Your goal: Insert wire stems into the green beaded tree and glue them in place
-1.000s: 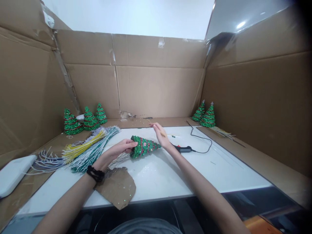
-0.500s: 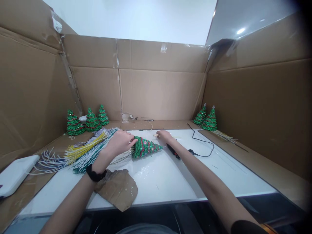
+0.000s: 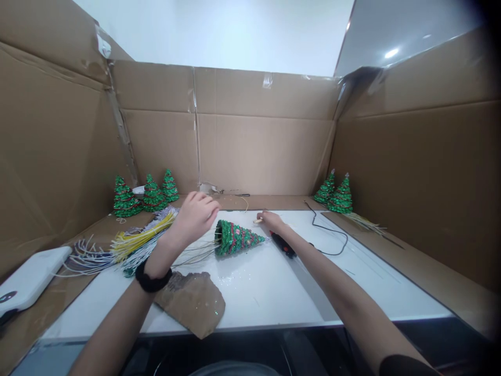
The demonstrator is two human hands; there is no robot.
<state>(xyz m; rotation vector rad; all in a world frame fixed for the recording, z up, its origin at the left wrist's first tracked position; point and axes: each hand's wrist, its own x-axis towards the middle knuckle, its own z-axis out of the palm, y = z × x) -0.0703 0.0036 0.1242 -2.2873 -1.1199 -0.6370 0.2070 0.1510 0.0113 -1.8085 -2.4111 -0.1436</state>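
A green glittery miniature Christmas tree [image 3: 237, 238] with red trim lies on its side on the white board [image 3: 270, 292]. Its tip points right, and thin wires stick out of its base to the left. My left hand [image 3: 198, 215] hovers up and left of that base, apart from it, fingers curled together; whatever they may hold is hidden. Beyond the tip, my right hand [image 3: 272, 221] rests low over the board, its fingers pinching a short pale stick [image 3: 258, 221]. A black glue gun [image 3: 282, 244] with an orange-red spot lies beside my right forearm, partly covered by it.
Bundles of yellow, white and green wires [image 3: 136, 243] lie to the left, near a white device [image 3: 33, 279]. Small trees [image 3: 153, 193] stand at back left, two more trees [image 3: 340, 196] at back right. A cardboard scrap [image 3: 195, 303] lies in front. A black cord [image 3: 332, 230] curves at right; cardboard walls [image 3: 266, 151] enclose the area.
My left hand has let go of the tree's base and lifted up, closing its fingers. The tree stays lying on the board. My right hand still pinches the pale stick.
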